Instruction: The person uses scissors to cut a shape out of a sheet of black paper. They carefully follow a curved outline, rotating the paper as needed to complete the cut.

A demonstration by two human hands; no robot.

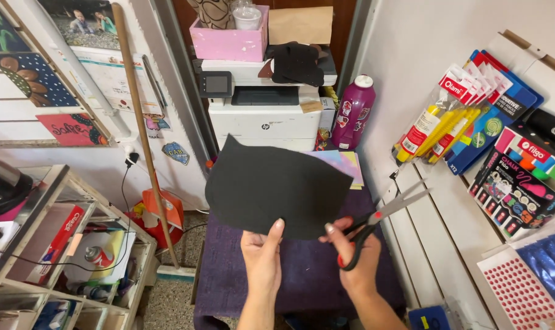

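Purple table (pixel 302 275) beneath black sheet (pixel 277 189), scissors (pixel 375 223)

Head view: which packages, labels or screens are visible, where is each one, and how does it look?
Printer screen: top centre, small dark rectangle on white printer.
Marker packs: right wall, clear bags, yellow pens, red-white labels.
Chalk marker box: far right, black, multicoloured.
Purple bottle: beside printer, picture label.
Red-white box: left shelf.

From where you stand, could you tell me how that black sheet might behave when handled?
The black sheet, pinched at its lower edge by the left hand, stands up unsupported, so it seems fairly stiff. It looks thin, so probably light. The right hand holds scissors.
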